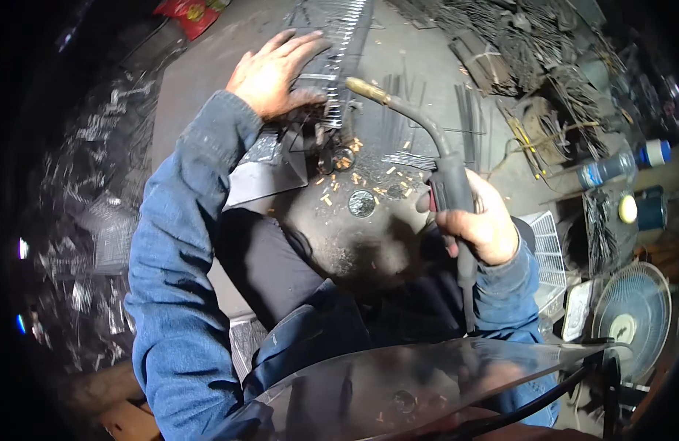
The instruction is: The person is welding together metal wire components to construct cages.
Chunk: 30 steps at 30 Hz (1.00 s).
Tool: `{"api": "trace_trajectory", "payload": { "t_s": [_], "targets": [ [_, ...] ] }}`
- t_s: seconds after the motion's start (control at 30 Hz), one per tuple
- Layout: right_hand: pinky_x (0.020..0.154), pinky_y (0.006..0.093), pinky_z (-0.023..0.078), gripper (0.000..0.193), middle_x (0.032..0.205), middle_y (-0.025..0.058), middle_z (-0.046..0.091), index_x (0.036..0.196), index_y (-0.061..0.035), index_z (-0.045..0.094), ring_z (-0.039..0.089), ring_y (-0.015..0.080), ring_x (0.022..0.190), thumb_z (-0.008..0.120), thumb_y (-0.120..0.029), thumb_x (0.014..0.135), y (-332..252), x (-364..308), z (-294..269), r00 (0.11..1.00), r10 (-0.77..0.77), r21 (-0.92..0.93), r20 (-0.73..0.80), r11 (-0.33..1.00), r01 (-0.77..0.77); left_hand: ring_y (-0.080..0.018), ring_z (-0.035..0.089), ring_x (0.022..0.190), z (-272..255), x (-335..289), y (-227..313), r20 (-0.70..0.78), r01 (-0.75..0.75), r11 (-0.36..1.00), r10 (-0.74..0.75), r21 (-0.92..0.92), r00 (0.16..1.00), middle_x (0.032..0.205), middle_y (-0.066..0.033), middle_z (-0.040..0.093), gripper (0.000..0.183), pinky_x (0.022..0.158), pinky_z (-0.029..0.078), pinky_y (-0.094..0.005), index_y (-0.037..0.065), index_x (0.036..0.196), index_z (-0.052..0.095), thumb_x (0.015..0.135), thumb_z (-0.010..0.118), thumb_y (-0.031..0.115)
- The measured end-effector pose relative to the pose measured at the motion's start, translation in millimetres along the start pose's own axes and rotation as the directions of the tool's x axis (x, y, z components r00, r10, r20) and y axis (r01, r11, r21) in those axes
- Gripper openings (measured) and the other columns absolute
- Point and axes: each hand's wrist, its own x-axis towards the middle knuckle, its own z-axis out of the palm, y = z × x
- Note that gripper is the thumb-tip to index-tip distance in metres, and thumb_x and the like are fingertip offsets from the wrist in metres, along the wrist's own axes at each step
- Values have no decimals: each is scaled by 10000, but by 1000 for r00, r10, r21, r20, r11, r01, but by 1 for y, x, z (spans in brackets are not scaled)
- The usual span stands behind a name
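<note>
My left hand lies flat, fingers spread, on a wire mesh panel that rests on a dark metal workbench. My right hand grips the black handle of a welding torch. Its curved neck reaches up and left, and the brass nozzle hovers just right of the mesh panel's edge, close to my left fingers. Both forearms are in blue sleeves.
Short wire offcuts and thin rods litter the bench. Heaps of wire parts fill the upper right. A plastic bottle, a small fan and a white wire grille stand at right. A tinted face shield spans the bottom.
</note>
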Motion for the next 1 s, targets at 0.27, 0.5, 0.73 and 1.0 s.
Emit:
{"api": "trace_trajectory", "payload": {
  "t_s": [0.27, 0.5, 0.73, 1.0],
  "targets": [
    [409, 236, 449, 476, 907, 138, 601, 1158, 43, 463, 531, 131, 483, 576, -2, 697, 8, 4, 6, 999, 41, -51, -23, 998, -42, -286, 242, 1406, -1, 1, 0, 20, 4, 1000, -3, -24, 1000, 1509, 45, 312, 835, 1017, 312, -647, 276, 1422, 355, 710, 735, 491],
    [408, 238, 444, 480, 888, 128, 590, 1166, 39, 462, 528, 126, 491, 582, -11, 704, 9, 3, 11, 999, 12, -26, -36, 1000, -13, -288, 255, 1399, 2, 1, -3, -1, -8, 1000, 8, 5, 1000, 1501, 39, 321, 826, 999, 324, -666, 271, 1420, 353, 721, 713, 521],
    [458, 245, 432, 449, 851, 77, 563, 1184, 28, 455, 505, 105, 518, 576, -6, 754, 8, 5, 13, 1000, -26, -8, 4, 1000, 26, -286, 279, 1385, 8, 3, -6, -4, 37, 998, -36, 58, 999, 1482, 8, 356, 800, 1011, 334, -631, 260, 1415, 372, 753, 618, 635],
    [431, 245, 428, 530, 865, 131, 576, 1225, 44, 438, 513, 130, 486, 575, -4, 715, 8, 6, 12, 1000, -17, -33, -19, 999, 16, -304, 315, 1365, 3, 1, -2, 81, 81, 996, -84, 35, 993, 1457, -56, 394, 722, 1052, 302, -587, 232, 1385, 426, 785, 623, 582]
  ]
}}
